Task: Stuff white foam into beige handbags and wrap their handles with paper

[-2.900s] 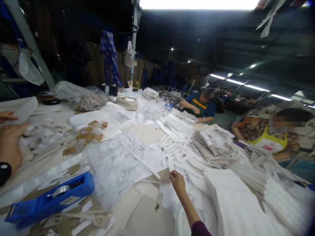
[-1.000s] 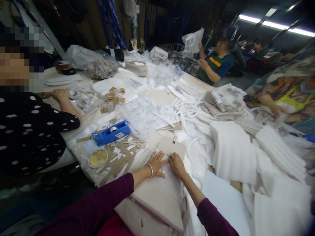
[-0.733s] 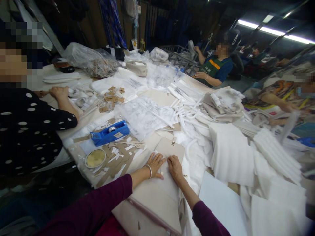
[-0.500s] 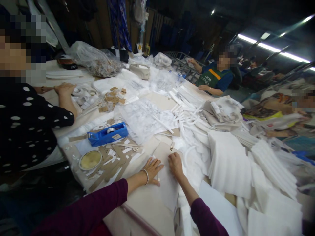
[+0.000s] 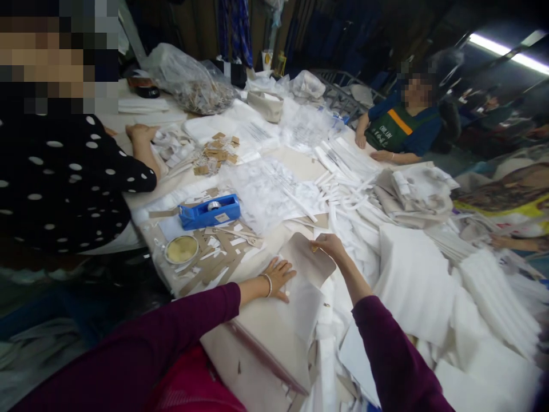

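A beige handbag (image 5: 274, 337) lies on the table in front of me. My left hand (image 5: 278, 277) rests flat on it, fingers spread, with a bracelet at the wrist. At its far end the bag's flap (image 5: 306, 257) is lifted, its darker taupe underside showing. My right hand (image 5: 330, 246) pinches the flap's edge close to a small gold-coloured metal fitting (image 5: 314, 248). Another small metal piece (image 5: 326, 305) shows at the bag's right edge. A thin translucent sheet (image 5: 302, 309) seems to lie over part of the bag.
Left of the bag are a blue tape dispenser (image 5: 210, 212), a round tin (image 5: 182, 249) of yellowish paste and cardboard strips. White foam sheets (image 5: 416, 280) pile up on the right. Plastic bags (image 5: 270, 191) lie beyond. One co-worker (image 5: 64, 177) stands at left, another (image 5: 398, 129) across the table.
My right hand has raised the bag's flap, turning its underside into view. My left hand stays flat on the bag. The view has shifted, so the table sits further right and higher.
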`<state>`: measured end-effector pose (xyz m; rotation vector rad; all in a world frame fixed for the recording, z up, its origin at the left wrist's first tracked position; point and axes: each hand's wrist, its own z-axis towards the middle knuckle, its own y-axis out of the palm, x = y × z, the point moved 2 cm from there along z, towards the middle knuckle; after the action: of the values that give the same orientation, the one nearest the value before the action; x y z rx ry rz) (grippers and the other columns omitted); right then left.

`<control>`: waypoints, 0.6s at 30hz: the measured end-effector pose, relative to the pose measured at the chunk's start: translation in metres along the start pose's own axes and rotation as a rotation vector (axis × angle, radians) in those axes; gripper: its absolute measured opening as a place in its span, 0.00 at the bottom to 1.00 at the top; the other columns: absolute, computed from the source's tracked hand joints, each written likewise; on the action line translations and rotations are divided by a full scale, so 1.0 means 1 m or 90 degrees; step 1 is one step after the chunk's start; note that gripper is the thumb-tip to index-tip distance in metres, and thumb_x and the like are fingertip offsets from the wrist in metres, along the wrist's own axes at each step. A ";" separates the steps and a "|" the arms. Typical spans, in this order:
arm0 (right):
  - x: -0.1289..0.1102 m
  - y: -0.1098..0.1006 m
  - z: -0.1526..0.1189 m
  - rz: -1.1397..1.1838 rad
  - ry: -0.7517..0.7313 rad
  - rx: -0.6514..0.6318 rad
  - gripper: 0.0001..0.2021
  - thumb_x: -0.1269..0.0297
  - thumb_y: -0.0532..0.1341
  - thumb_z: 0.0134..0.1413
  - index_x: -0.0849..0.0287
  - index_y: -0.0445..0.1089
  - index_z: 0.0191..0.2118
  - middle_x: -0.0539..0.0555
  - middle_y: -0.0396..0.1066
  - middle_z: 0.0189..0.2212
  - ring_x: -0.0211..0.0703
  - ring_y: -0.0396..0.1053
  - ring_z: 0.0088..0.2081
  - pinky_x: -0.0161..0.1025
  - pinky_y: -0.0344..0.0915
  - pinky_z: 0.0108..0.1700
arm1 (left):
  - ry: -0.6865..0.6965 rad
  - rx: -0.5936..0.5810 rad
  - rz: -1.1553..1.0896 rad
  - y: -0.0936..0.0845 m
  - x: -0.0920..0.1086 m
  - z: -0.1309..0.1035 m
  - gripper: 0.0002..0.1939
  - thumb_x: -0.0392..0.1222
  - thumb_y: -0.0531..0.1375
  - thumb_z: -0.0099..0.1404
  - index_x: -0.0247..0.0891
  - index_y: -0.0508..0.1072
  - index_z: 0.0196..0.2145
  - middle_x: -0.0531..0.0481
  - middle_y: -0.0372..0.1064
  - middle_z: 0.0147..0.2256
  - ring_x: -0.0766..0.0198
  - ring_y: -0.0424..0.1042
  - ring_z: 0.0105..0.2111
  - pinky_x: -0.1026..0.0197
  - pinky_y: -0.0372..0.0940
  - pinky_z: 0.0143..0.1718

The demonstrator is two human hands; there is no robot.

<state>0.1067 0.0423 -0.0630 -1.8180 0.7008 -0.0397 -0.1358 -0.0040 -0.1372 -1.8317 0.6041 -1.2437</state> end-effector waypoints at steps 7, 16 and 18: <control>-0.037 0.010 -0.060 -0.154 -0.121 -0.028 0.12 0.54 0.57 0.56 0.56 0.70 0.31 0.53 0.70 0.25 0.38 0.62 0.26 0.35 0.47 0.27 | 0.007 0.017 -0.002 -0.001 0.001 -0.001 0.46 0.63 0.63 0.52 0.41 0.55 0.62 0.36 0.47 0.64 0.43 0.43 0.64 0.38 0.34 0.62; -0.041 0.065 -0.145 -0.080 -0.269 -0.087 0.12 0.58 0.51 0.59 0.56 0.63 0.27 0.49 0.65 0.22 0.39 0.61 0.26 0.35 0.51 0.30 | 0.029 0.056 -0.101 0.011 -0.007 0.003 0.45 0.61 0.65 0.48 0.39 0.61 0.60 0.39 0.53 0.63 0.39 0.43 0.64 0.37 0.36 0.62; -0.033 0.081 -0.156 0.010 -0.269 -0.090 0.13 0.57 0.51 0.60 0.55 0.61 0.26 0.48 0.63 0.21 0.39 0.61 0.26 0.35 0.54 0.31 | 0.057 0.068 -0.136 0.012 -0.011 0.003 0.40 0.59 0.64 0.51 0.41 0.63 0.59 0.43 0.59 0.60 0.42 0.45 0.63 0.38 0.34 0.62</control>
<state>-0.0124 -0.0911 -0.0665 -1.8723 0.4243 0.4024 -0.1364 -0.0011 -0.1540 -1.7929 0.3894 -1.4770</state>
